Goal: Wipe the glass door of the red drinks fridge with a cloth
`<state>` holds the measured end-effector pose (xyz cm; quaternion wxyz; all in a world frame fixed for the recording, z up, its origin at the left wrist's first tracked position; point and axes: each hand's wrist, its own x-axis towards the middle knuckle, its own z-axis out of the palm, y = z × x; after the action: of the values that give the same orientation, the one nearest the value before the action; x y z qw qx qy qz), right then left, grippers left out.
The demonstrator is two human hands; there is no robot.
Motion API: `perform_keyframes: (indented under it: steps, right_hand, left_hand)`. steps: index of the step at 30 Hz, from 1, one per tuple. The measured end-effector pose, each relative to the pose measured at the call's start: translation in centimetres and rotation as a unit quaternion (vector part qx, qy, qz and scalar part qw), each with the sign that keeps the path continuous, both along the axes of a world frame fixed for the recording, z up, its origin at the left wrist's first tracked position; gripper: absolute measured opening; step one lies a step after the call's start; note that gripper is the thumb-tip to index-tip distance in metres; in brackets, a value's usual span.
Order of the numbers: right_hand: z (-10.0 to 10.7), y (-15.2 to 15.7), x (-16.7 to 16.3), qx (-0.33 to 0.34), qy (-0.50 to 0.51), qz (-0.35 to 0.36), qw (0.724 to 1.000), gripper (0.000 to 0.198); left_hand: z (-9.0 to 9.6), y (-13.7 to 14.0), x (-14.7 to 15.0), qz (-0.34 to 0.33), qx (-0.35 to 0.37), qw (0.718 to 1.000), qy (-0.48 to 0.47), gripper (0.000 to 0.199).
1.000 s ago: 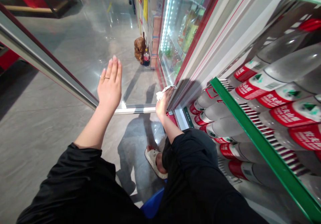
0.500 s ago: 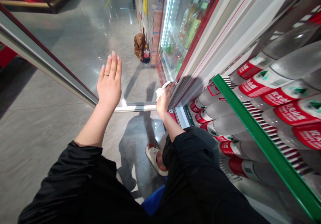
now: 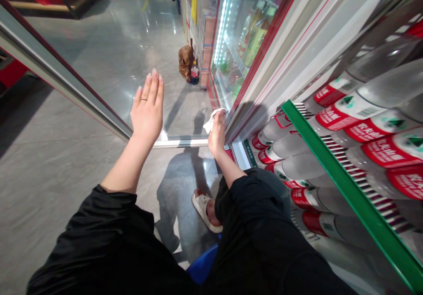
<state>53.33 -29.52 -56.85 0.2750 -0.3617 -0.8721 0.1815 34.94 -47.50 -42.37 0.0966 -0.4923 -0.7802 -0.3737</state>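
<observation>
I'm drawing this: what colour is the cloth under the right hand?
The cloth is white, clearest in the head view.

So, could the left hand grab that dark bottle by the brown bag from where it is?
Probably not: the left hand seems flat against the glass, and the bottle appears to stand beyond that pane, which blocks the way.

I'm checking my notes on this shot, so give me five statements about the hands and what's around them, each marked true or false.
1. The right hand touches a white cloth. True.
2. A ring is on the right hand. False: it is on the left hand.
3. Red-labelled water bottles are on the person's right. True.
4. The visible slipper is black. False: it is pale.
5. The shelf's front strip is green. True.
</observation>
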Motion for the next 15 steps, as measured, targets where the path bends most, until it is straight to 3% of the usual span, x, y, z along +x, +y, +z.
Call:
perform_keyframes:
  steps: [4,8,12,15]
  right_hand:
    - [0.1,0.2,-0.8,0.001,0.015,-0.024,1.0,0.095]
    - [0.8,0.3,-1.6,0.031,0.009,0.008,0.999,0.095]
    - [0.5,0.4,-0.4,0.043,-0.036,0.062,0.997,0.091]
    - [0.2,0.6,0.4,0.035,-0.044,0.046,0.997,0.087]
  left_hand:
    - [0.0,0.0,0.0,0.001,0.0,1.0,-0.002,0.069]
    - [0.1,0.0,0.0,0.004,-0.008,1.0,0.004,0.069]
    - [0.0,0.0,0.0,0.008,-0.007,1.0,0.013,0.069]
    - [0.0,0.0,0.0,0.009,-0.008,1.0,0.009,0.069]
